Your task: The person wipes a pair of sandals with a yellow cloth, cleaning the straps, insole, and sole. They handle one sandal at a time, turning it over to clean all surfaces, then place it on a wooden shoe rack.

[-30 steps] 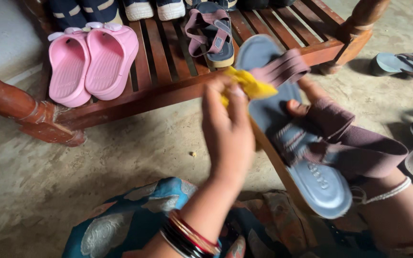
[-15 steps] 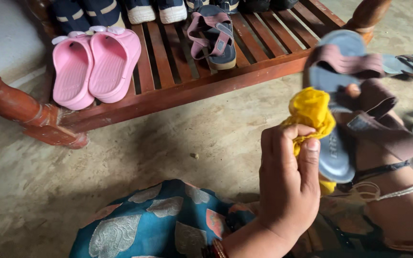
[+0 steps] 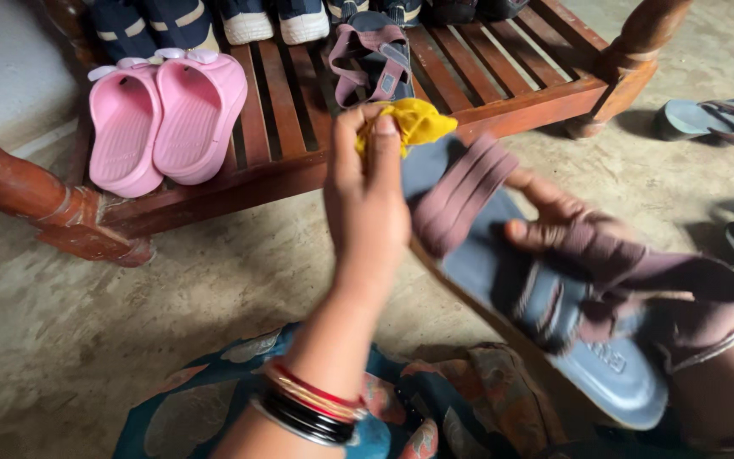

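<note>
You are in the middle of wiping a sandal: your left hand (image 3: 367, 200) has its fingers (image 3: 384, 144) closed tight around a bunched yellow cloth (image 3: 409, 123), pressed at the toe end of the blue-grey sandal (image 3: 537, 297). Your right hand (image 3: 571, 225) steadies that sandal from the far side, fingers curled in among its mauve straps (image 3: 460, 200); the thumb lies over the footbed and the sandal tilts sole-edge down above your lap, clear of the floor (image 3: 172, 289).

As a judgement, the toe area is being worked now, and the next move calls for dragging the cloth down the footbed toward the heel, under or around the straps, while your right hand keeps a firm hold so that the sandal does not twist.

Much is hard to read. The cloth's contact with the sandal sits behind your left hand, so it probably touches the front edge, but that is not certain. Your right palm is buried under the straps, and the heel end of the sandal runs toward the lower right. On the slatted wooden rack (image 3: 299, 127) behind, the matching sandal (image 3: 375, 59) is partly covered by your hand and the cloth; the pink slides (image 3: 163, 115) show whole, while the dark shoes at the top edge are cut off.
</note>
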